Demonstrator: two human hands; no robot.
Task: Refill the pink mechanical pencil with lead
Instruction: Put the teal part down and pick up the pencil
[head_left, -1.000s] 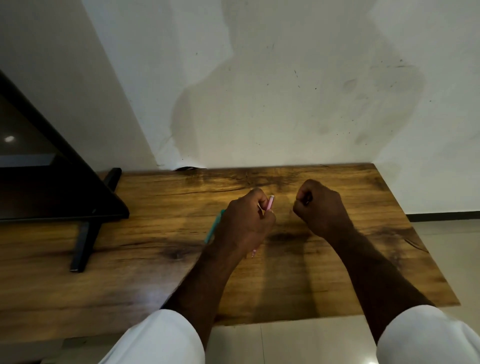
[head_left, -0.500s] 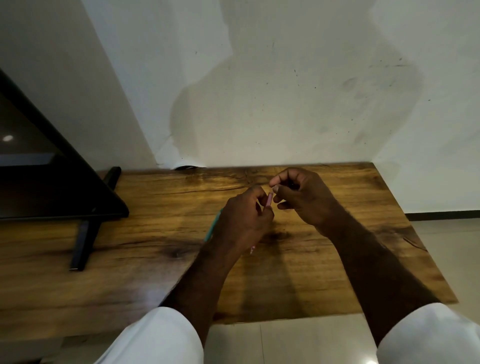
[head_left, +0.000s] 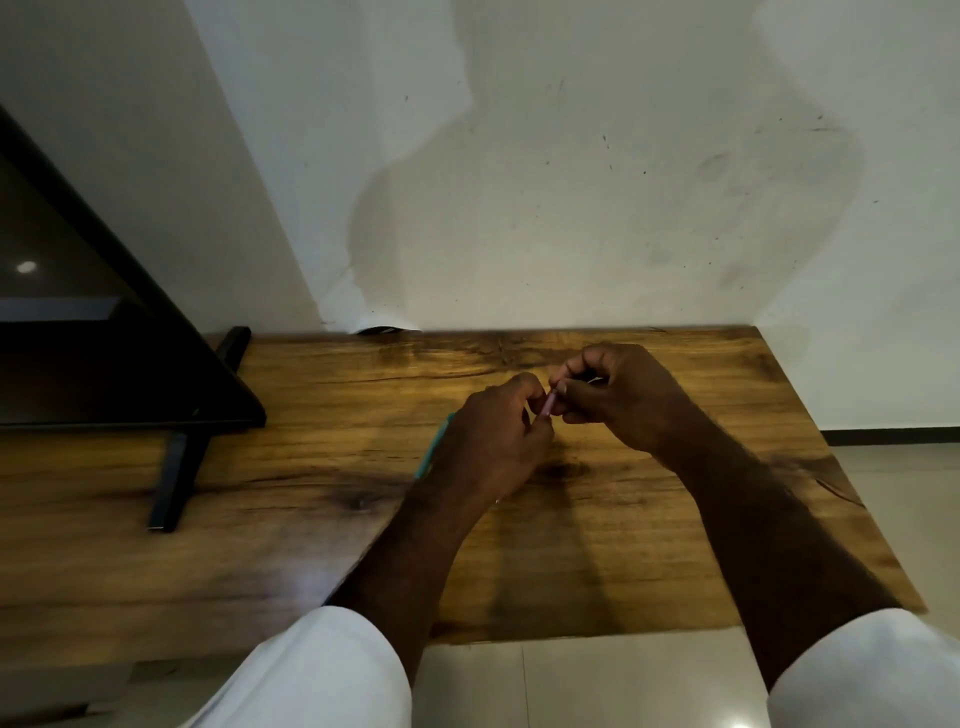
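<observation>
My left hand (head_left: 488, 441) is closed around the pink mechanical pencil (head_left: 548, 404), held upright above the wooden table (head_left: 311, 467). Only the pencil's top end and a tiny bit of its tip below the palm show. My right hand (head_left: 618, 395) has its thumb and fingertips pinched at the pencil's top end. Whatever lies between those fingertips is too small to make out. A teal pen-like object (head_left: 434, 453) sticks out from behind my left hand, and I cannot tell whether the hand holds it or it lies on the table.
A black TV on a black stand (head_left: 176, 467) occupies the table's left side. The white wall runs along the table's back edge. The table's right edge and front edge drop to a tiled floor (head_left: 571, 686).
My right hand was a closed fist apart from the pencil, then moved left and opened its fingers onto the pencil's top end. My left hand has stayed in place.
</observation>
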